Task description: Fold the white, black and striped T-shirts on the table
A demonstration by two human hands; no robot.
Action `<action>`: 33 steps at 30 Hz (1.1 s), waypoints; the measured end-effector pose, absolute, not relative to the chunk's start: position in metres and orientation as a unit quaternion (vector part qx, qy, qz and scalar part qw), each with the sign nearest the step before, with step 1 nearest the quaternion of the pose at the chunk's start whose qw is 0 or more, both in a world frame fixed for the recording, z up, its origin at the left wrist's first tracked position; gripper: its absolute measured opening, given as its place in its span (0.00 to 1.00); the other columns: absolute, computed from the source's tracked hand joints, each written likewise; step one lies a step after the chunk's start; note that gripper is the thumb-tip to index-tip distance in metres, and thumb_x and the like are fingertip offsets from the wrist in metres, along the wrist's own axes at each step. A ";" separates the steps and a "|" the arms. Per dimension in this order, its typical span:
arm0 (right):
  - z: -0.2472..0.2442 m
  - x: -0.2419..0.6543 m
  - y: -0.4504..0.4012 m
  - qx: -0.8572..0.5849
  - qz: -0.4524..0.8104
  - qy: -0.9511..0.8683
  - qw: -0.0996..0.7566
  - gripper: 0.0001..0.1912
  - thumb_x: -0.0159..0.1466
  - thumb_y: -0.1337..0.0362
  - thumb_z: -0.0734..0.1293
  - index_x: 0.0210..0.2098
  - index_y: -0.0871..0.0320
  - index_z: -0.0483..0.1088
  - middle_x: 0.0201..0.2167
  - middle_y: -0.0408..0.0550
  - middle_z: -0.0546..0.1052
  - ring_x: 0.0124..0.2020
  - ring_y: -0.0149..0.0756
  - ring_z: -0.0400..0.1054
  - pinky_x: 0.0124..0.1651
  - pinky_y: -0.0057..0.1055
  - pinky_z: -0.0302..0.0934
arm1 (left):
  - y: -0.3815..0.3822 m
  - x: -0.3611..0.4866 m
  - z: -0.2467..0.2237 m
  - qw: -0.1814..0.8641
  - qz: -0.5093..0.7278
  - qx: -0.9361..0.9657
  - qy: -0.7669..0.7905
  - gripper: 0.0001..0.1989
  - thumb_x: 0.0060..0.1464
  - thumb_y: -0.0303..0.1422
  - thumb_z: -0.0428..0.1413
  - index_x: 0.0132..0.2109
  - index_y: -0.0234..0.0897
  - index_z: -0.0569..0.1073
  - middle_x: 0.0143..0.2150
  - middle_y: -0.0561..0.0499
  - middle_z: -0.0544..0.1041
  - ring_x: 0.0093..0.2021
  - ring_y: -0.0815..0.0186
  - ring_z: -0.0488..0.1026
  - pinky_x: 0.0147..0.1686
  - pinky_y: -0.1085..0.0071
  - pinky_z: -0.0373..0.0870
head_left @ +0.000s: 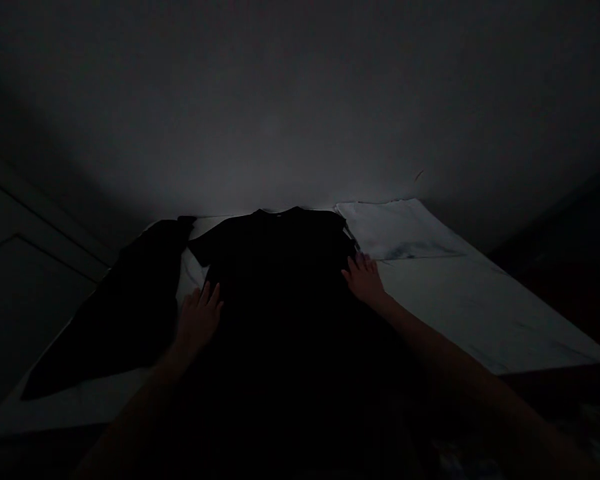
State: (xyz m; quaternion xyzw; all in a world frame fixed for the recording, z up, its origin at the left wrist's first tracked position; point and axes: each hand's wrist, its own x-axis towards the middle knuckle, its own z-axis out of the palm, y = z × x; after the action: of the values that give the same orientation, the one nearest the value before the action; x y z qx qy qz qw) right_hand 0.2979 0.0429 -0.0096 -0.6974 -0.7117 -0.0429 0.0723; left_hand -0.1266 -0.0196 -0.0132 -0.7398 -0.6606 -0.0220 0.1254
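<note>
A black short-sleeved shirt [280,287] lies spread out on a pale-covered bed [445,300], its collar toward the wall. My left hand [200,317] rests at the shirt's left side below the sleeve, fingers spread. On the right, my right hand [365,279] lies at the shirt's edge near the other sleeve, fingers apart. Neither hand holds anything that shows. The picture is very dark, so folds in the black cloth are hidden.
Another dark cloth [125,307] lies on the bed at the left. A pale pillow [400,227] is at the back right against the wall [280,120]. A panelled surface [25,280] stands at the far left. Unclear items are at the lower right.
</note>
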 end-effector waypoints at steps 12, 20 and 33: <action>-0.024 0.195 -0.077 -0.557 0.043 -0.820 0.122 0.29 0.72 0.53 0.53 0.70 0.52 0.51 0.72 0.48 0.49 0.72 0.45 0.43 0.70 0.50 0.40 | -0.099 -0.027 -0.022 0.074 -0.090 -0.736 -0.667 0.27 0.67 0.43 0.42 0.69 0.44 0.59 0.72 0.44 0.55 0.70 0.47 0.53 0.63 0.41 0.54; -0.037 0.330 -0.107 -0.667 -0.050 -0.724 0.170 0.31 0.71 0.50 0.50 0.69 0.58 0.52 0.69 0.57 0.57 0.69 0.51 0.49 0.65 0.53 0.51 | -0.151 -0.131 -0.024 0.082 -0.173 -0.686 -0.702 0.22 0.65 0.40 0.41 0.59 0.37 0.68 0.61 0.37 0.71 0.63 0.47 0.64 0.58 0.46 0.63; 0.005 0.335 -0.133 -0.829 0.058 -0.551 0.080 0.19 0.71 0.52 0.54 0.52 0.52 0.68 0.32 0.48 0.81 0.29 0.43 0.75 0.25 0.31 0.55 | -0.156 -0.105 0.017 -0.101 -0.128 -0.456 -0.875 0.15 0.65 0.40 0.44 0.53 0.41 0.66 0.40 0.45 0.78 0.36 0.56 0.77 0.31 0.66 0.67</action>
State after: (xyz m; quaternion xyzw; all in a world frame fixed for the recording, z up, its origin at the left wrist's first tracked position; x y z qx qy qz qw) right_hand 0.3348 -0.1328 0.0050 -0.8288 -0.5508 0.0585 0.0795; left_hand -0.1046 -0.1561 0.0170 -0.4564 -0.8748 -0.1278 -0.1006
